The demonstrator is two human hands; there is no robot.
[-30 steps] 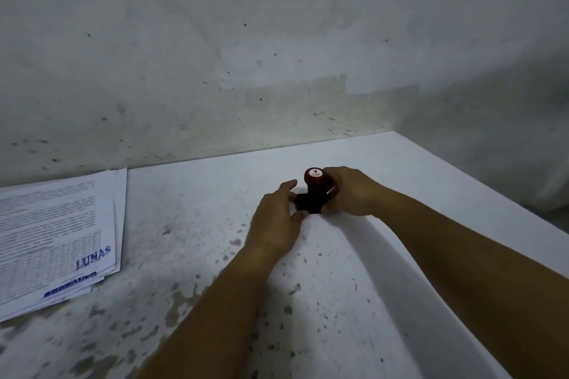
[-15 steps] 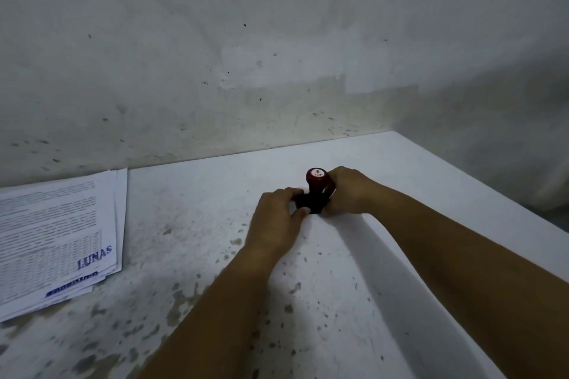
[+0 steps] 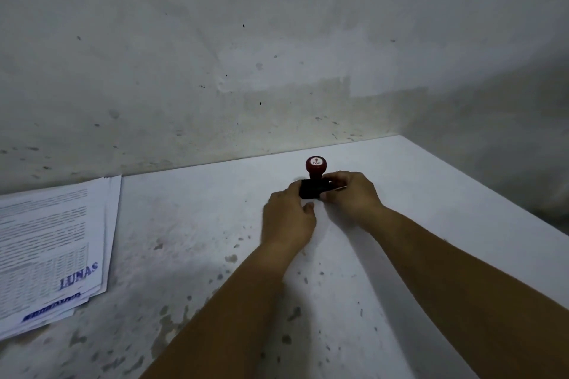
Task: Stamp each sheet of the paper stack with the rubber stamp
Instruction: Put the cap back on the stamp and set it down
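Stack: at 9 o'clock on the worktop, top sheet stamped "LUNAS".
Left hand: now gripping the stamp base.
Right hand: holds base too; stamp at 1 o'clock, maybe being put away.

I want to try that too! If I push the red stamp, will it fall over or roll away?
The rubber stamp would probably not roll: it stands upright on a wide, flat black base. A nudge low down would likely just slide it. A shove on its round red knob might tip it, since the handle is tall and narrow. It looks stiff and light enough for the fingers of one hand.
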